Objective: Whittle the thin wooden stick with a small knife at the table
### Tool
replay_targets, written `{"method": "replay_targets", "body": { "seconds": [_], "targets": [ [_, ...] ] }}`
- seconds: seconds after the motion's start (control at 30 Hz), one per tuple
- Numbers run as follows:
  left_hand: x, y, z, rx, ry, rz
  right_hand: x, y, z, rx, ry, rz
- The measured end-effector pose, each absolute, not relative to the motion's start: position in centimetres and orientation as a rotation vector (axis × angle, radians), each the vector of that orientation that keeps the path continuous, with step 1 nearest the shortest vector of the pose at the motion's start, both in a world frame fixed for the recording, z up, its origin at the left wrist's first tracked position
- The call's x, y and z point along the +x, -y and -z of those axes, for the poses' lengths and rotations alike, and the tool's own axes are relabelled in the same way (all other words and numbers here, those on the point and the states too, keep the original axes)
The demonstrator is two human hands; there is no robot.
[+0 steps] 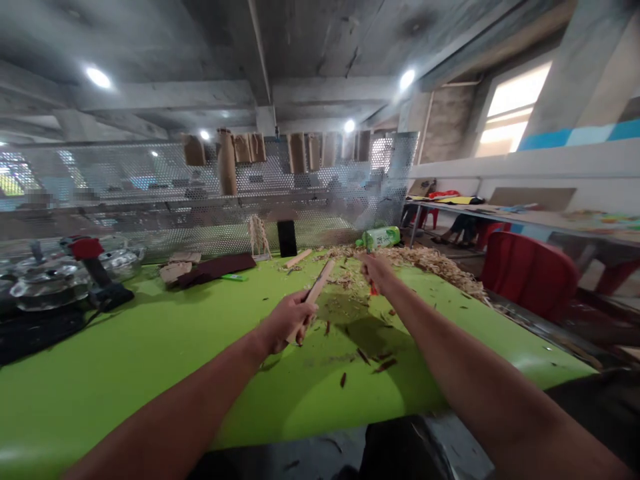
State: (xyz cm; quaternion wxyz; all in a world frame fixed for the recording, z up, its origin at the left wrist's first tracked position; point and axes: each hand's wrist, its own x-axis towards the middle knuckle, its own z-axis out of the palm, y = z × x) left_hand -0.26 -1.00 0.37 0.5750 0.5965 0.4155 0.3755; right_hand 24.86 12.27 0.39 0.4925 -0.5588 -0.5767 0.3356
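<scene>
My left hand (290,320) is closed around a pale wooden stick (320,281), which slants up and away over the green tabletop (190,353). To its right, my right hand (377,272) is held in a fist, apart from the stick. A bit of a red-handled tool (373,290) shows below that fist; its working end is too small and blurred to make out. Thin wood shavings (345,287) and dark reddish chips (385,365) lie on the table beneath and between the hands.
Beyond the hands are another wooden stick (299,259), a black upright phone-like slab (287,239) and a green-labelled bottle (383,237) on its side. Shavings are heaped (440,263) along the right edge. A red-and-black power tool (95,267) stands left, a red chair (527,273) right.
</scene>
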Motion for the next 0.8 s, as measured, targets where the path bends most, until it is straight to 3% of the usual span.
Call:
{"method": "replay_targets", "body": {
  "seconds": [0.1,0.2,0.37,0.6,0.8],
  "targets": [
    [-1.2,-0.3,-0.2,1.408,-1.021,-0.828,22.5,-10.8,-0.5,-1.037,1.463,-1.110],
    [-1.6,-0.8,0.1,1.416,-1.007,-0.785,20.9,-9.4,-0.8,-0.896,1.633,-1.196],
    [-2.3,-1.1,-0.4,1.305,-0.860,-0.826,20.9,-8.5,-1.1,-0.911,1.798,-1.153],
    [-5.2,-1.6,-2.9,1.177,-0.455,-1.106,20.2,-8.4,-1.2,-0.739,1.523,-1.355],
    [-2.5,-1.6,-1.4,1.263,-0.771,-1.343,17.3,-6.9,-0.3,-0.916,1.638,-1.402]
  ]
}}
